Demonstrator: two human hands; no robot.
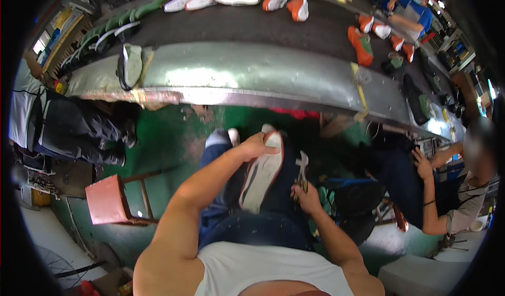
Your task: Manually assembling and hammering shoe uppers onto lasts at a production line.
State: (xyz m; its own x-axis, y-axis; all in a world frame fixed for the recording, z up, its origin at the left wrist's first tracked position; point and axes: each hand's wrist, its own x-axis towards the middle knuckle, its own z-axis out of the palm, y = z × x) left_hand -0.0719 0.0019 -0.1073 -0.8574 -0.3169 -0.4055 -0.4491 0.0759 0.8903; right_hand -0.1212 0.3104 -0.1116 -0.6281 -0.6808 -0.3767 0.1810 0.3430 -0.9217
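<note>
A shoe point(258, 183) lies over my lap with its pale sole turned up and a thin red-brown edge around it. My left hand point(258, 146) is closed around the far end of the shoe, the thumb lying across the sole. To the right of the shoe, my right hand point(306, 197) is closed on the handles of a pair of lasting pliers point(302, 169). The metal head of the pliers points away from me, apart from the shoe. Whether its jaws grip anything is too small to tell.
Ahead runs a long conveyor with a metal rim point(247, 67), carrying white, orange and green shoes. One grey-green shoe point(131, 64) rests on that rim. A red-topped stool point(108, 200) stands at left. People sit or stand at left, right and far right.
</note>
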